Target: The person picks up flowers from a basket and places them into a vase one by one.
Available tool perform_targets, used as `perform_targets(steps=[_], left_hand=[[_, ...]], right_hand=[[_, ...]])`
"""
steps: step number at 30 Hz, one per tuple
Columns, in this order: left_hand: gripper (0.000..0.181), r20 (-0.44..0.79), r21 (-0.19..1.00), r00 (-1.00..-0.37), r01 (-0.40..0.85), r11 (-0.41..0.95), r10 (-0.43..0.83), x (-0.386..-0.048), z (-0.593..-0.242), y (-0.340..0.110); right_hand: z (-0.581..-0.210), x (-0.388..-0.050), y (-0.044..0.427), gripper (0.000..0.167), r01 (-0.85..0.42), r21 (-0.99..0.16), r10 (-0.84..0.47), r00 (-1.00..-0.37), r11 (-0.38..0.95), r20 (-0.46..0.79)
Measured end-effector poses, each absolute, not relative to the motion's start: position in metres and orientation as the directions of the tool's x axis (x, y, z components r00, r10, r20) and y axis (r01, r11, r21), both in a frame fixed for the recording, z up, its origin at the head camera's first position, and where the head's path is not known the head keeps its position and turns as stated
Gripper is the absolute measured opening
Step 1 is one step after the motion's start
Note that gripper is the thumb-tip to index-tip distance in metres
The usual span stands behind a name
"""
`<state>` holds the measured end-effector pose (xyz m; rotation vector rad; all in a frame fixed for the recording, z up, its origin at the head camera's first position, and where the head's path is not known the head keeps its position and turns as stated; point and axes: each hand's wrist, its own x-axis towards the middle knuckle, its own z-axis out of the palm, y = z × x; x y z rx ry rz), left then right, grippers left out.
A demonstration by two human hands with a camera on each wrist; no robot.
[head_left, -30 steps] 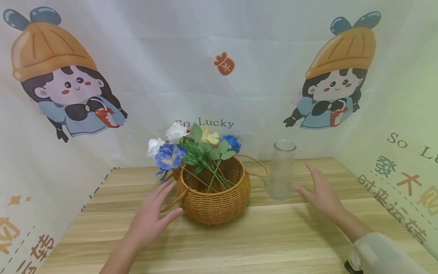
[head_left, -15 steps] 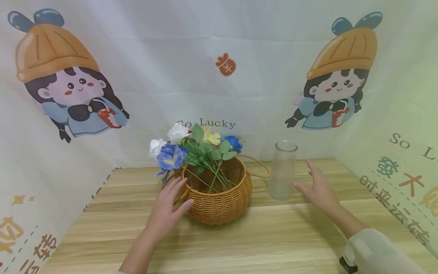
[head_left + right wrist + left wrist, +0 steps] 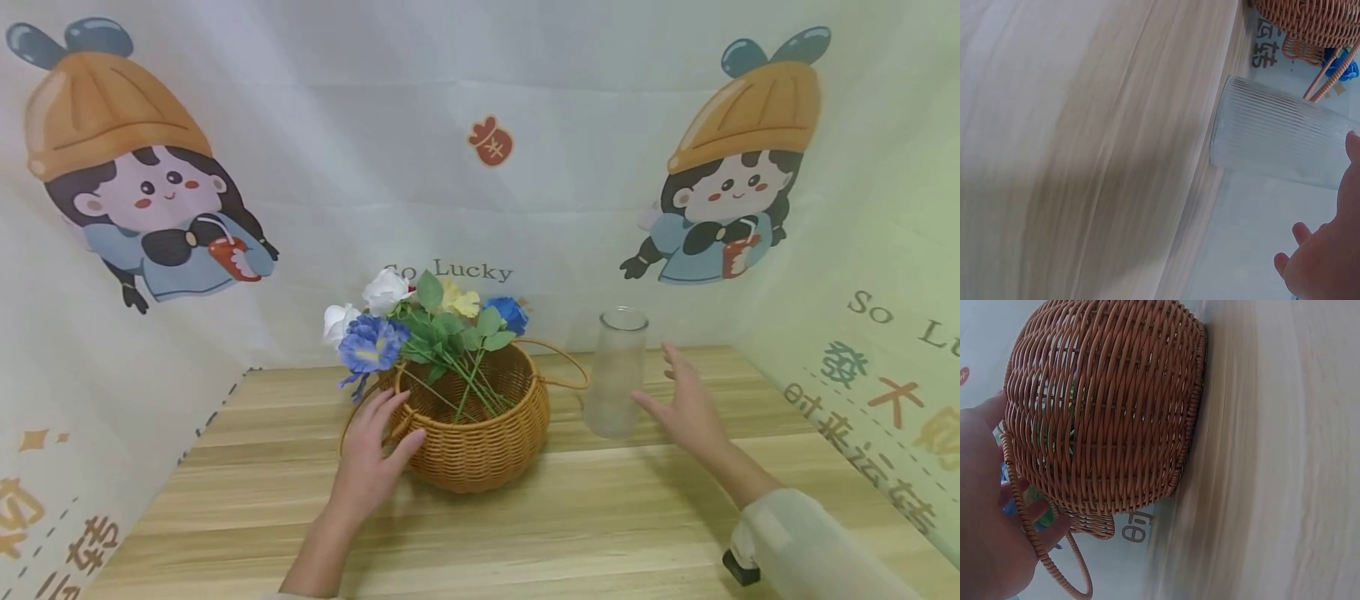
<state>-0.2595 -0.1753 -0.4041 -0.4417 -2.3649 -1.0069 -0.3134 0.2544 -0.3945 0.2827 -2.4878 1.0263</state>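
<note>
A brown wicker basket point(image 3: 476, 458) stands mid-table, with artificial flowers leaning out of it: white roses point(image 3: 387, 290), a blue-purple iris point(image 3: 371, 343), a yellow bloom point(image 3: 459, 298) and a blue rose point(image 3: 508, 314). My left hand point(image 3: 366, 462) is at the basket's left side, thumb and fingers spread near its rim. In the left wrist view, the fingers of that hand point(image 3: 988, 531) lie behind the looped wicker handle point(image 3: 1027, 525). To the basket's right, a clear ribbed glass vase point(image 3: 617, 387) stands upright. Beside it my right hand point(image 3: 692, 412) is spread, thumb close to the glass; contact is unclear.
The wood-grain table point(image 3: 585, 533) is enclosed by pale printed cloth point(image 3: 570, 125) at the back and sides. The basket's right handle point(image 3: 566, 367) sticks out toward the vase. A dark band point(image 3: 741, 568) shows at the right sleeve.
My left hand has moved right and up to the basket's rim. My right hand has shifted slightly left, closer to the vase. The basket, flowers and vase stay in place.
</note>
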Motion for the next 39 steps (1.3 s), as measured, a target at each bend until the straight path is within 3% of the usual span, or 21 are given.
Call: perform_targets(steps=[14,21,39], left_hand=[[0.043,0.567,0.616,-0.823,0.451,0.646,0.034,-0.265,-0.408,-0.176],[0.037,0.617,0.626,-0.787,0.494,0.603,0.004,-0.272,-0.406,-0.177],[0.037,0.629,0.676,-0.777,0.52,0.523,-0.039,-0.275,-0.412,-0.174]], right_hand=[[-0.4,-0.325,0.233,0.094,-0.337,-0.678,0.023,-0.886,0.653,0.462],[-0.399,-0.328,0.227,0.095,-0.359,-0.694,0.043,-0.871,0.623,0.489],[-0.402,-0.333,0.221,0.103,-0.362,-0.726,0.079,-0.865,0.585,0.495]])
